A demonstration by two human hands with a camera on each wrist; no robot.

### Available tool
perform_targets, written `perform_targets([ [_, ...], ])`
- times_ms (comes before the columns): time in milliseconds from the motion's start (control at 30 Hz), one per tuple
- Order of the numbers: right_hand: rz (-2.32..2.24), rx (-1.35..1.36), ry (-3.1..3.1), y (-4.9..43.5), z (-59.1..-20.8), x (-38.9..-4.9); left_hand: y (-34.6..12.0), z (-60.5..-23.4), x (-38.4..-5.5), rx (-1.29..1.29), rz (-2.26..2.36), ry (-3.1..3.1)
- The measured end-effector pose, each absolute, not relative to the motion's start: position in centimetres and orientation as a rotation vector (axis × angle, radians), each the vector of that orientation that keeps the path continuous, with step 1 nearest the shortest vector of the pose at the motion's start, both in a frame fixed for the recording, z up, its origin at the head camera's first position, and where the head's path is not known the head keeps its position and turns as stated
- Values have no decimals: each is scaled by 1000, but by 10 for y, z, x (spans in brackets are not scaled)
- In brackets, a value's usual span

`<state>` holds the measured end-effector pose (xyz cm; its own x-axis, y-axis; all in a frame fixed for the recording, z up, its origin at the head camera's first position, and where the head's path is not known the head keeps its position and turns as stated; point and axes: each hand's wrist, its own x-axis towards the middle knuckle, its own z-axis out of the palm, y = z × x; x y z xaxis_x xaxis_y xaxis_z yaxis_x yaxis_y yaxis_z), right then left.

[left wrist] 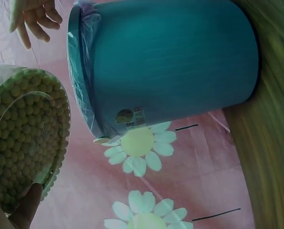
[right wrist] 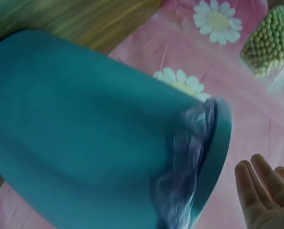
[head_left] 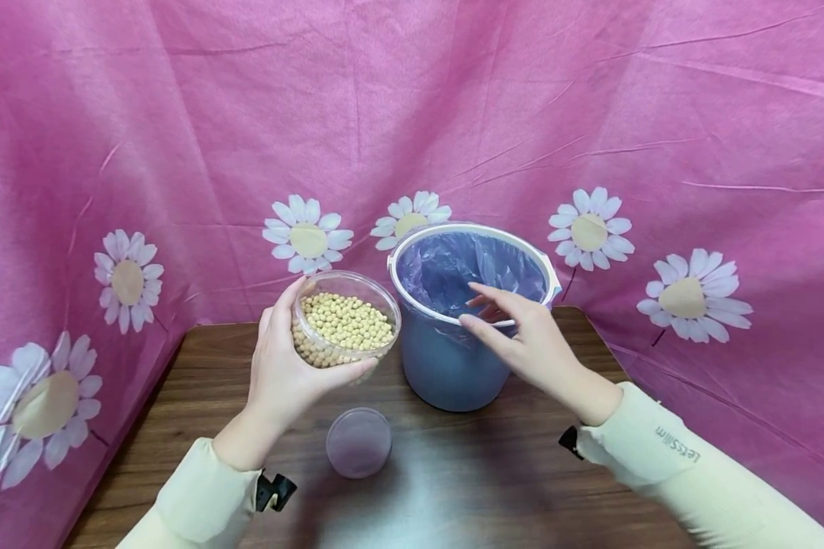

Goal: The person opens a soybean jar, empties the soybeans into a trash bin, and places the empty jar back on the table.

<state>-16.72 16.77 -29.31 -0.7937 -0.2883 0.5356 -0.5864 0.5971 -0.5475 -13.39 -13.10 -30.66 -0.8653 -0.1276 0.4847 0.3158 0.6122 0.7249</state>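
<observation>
My left hand (head_left: 283, 381) grips a clear round plastic jar (head_left: 346, 356) off the table, thumb along its near side and fingers round the left. Pale yellow beans, like soybeans (head_left: 346, 320), fill much of it; the jar is tilted and its mouth is uncovered. To its right stands a blue-grey bin (head_left: 449, 374) with a thin purple bag (head_left: 446, 267) lining it. Over the bin's near right rim, my right hand (head_left: 532, 339) is held with fingers spread and nothing in them. The left wrist view shows the beans (left wrist: 27, 129) through the jar's base.
A round translucent lid (head_left: 359, 444) lies flat on the wooden table (head_left: 213, 374), in front of the bin. Pink cloth (head_left: 412, 99) printed with white daisies hangs behind the table and along both sides. The bin's light rim (head_left: 549, 267) stands near the back edge.
</observation>
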Motion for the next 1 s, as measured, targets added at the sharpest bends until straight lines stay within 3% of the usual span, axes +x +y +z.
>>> perform_targets([
  [433, 1114, 453, -2479, 199, -271, -183, -126, -286, -161, -181, -1094, -2387],
  [1000, 1621, 185, -2397, 253, -274, -225, -115, -268, -191, -301, -945, -2454],
])
